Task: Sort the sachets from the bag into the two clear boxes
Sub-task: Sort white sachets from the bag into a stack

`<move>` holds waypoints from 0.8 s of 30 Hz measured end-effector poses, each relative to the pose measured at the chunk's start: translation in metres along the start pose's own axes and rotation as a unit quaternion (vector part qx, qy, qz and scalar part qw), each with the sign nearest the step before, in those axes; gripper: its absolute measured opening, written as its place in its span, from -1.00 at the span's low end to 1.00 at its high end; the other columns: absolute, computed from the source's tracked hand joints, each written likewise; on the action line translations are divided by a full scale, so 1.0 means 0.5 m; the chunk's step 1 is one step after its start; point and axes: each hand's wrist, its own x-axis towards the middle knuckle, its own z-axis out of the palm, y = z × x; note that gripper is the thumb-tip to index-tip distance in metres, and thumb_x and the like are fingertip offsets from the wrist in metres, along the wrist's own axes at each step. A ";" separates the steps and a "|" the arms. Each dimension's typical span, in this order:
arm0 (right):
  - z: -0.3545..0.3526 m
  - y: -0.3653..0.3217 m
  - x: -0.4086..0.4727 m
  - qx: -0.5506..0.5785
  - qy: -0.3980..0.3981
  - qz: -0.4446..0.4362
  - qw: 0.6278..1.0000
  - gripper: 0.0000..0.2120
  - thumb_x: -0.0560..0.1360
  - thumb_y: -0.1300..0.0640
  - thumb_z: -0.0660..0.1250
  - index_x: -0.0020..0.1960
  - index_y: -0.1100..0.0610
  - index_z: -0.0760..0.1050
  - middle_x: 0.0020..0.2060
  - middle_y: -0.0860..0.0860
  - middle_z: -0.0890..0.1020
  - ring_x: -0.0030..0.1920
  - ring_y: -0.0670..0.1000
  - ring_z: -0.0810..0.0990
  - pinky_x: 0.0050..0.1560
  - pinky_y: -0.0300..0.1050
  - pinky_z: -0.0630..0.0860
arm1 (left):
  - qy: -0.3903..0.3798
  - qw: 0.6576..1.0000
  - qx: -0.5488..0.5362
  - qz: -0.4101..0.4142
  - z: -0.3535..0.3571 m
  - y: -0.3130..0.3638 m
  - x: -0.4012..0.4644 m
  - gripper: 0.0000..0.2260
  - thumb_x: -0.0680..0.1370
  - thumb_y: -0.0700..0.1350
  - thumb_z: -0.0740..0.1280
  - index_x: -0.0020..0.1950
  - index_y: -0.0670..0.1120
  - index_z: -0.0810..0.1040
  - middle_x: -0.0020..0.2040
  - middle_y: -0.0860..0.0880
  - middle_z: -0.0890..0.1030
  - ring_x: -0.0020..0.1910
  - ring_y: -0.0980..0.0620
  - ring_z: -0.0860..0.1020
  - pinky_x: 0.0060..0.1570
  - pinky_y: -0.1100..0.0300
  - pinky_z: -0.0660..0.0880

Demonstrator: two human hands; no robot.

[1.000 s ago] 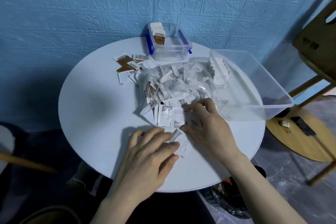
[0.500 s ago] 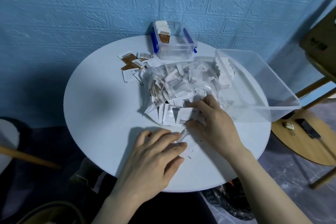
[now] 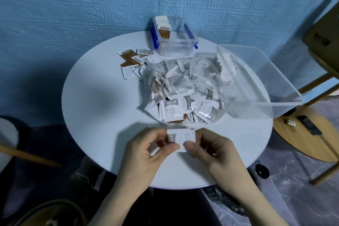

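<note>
Item, lower centre of frame: left hand (image 3: pixel 146 154) and right hand (image 3: pixel 211 150) are together pinching a small stack of white sachets (image 3: pixel 180 138), thumbs on the near face, fingers curled behind. The stack is being held just above the near edge of the table (image 3: pixel 102 108); its long axis is running left to right between the two hands.

Item, centre: the bag (image 3: pixel 185 90) is lying open toward the hands, sachets spilling from its mouth.

Item, right of centre: the large box (image 3: pixel 266 86) is sitting tilted beside the bag, up and right of the hands, a few white sachets standing at its left end. The right hand is the nearer, so it is likely the one to carry.

Item, upper centre: the small box (image 3: pixel 174 42), blue clips, is holding brown sachets upright. Loose sachets (image 3: pixel 132 60) are lying to its lower left.
</note>
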 end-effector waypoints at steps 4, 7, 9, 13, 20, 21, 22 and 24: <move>-0.010 0.009 -0.005 -0.072 0.053 0.014 0.996 -0.88 0.42 0.00 0.46 -0.17 0.03 0.59 -0.36 -0.14 0.56 -0.42 -0.17 0.36 -0.34 -0.30 0.30 | 0.011 0.999 -0.016 -0.034 -0.014 -0.005 0.001 -0.88 0.30 -0.05 0.49 -0.21 0.09 0.61 -0.42 0.25 0.49 -0.43 0.32 0.41 -0.35 0.52 0.27; -0.025 0.014 0.004 -0.226 0.090 0.027 0.970 -0.55 0.27 -0.36 0.35 -0.02 -0.07 0.55 -0.16 -0.16 0.50 -0.33 -0.14 0.43 -0.28 -0.18 0.37 | -0.014 0.999 0.039 0.001 -0.037 -0.021 0.005 -0.86 0.30 0.08 0.48 -0.20 0.21 0.58 -0.31 0.20 0.50 -0.32 0.24 0.46 -0.28 0.41 0.33; -0.023 0.005 0.009 -0.275 0.070 0.067 0.957 -0.32 0.16 -0.49 0.23 0.07 -0.04 0.51 -0.05 -0.17 0.46 -0.22 -0.19 0.48 -0.20 -0.10 0.43 | -0.036 0.997 0.068 0.015 -0.039 -0.024 0.006 -0.84 0.31 0.15 0.42 -0.17 0.16 0.59 -0.26 0.13 0.51 -0.23 0.13 0.51 -0.24 0.25 0.40; -0.009 -0.009 0.028 -0.358 0.034 0.115 0.926 -0.37 0.20 -0.40 0.39 0.08 0.01 0.44 0.02 -0.11 0.43 -0.04 0.02 0.54 -0.10 -0.05 0.46 | -0.055 0.995 0.081 0.030 -0.032 -0.018 0.008 -0.79 0.32 0.17 0.40 -0.12 0.14 0.61 -0.25 0.13 0.56 -0.19 0.09 0.52 -0.18 0.10 0.44; -0.010 0.010 0.035 -0.177 0.050 0.081 0.979 -0.75 0.41 0.09 0.49 -0.13 -0.01 0.39 -0.37 -0.09 0.58 -0.40 -0.09 0.41 -0.24 0.00 0.42 | -0.053 0.994 0.086 0.038 -0.031 -0.021 0.007 -0.76 0.34 0.15 0.41 -0.22 -0.01 0.63 -0.26 0.13 0.53 -0.21 0.08 0.51 -0.19 0.04 0.44; -0.011 0.012 0.034 -0.150 0.054 0.071 0.985 -0.78 0.43 0.15 0.47 -0.13 0.00 0.41 -0.37 -0.11 0.58 -0.40 -0.10 0.42 -0.24 -0.04 0.43 | -0.052 0.994 0.087 0.041 -0.030 -0.021 0.007 -0.74 0.34 0.15 0.41 -0.22 -0.04 0.63 -0.26 0.13 0.53 -0.21 0.08 0.51 -0.19 0.03 0.44; -0.012 0.014 0.033 -0.122 0.058 0.062 0.989 -0.80 0.45 0.21 0.44 -0.13 0.02 0.43 -0.38 -0.14 0.58 -0.40 -0.12 0.43 -0.26 -0.12 0.41 | -0.052 0.994 0.088 0.043 -0.030 -0.021 0.008 -0.74 0.35 0.15 0.40 -0.22 -0.05 0.63 -0.26 0.12 0.53 -0.21 0.08 0.51 -0.19 0.02 0.44; -0.012 0.013 0.033 -0.067 0.057 0.039 0.995 -0.82 0.47 0.29 0.40 -0.13 0.08 0.45 -0.40 -0.14 0.57 -0.40 -0.13 0.44 -0.27 -0.25 0.36 | -0.044 0.994 0.087 0.046 -0.029 -0.022 0.006 -0.77 0.35 0.14 0.40 -0.20 -0.01 0.62 -0.24 0.13 0.53 -0.21 0.09 0.52 -0.18 0.04 0.46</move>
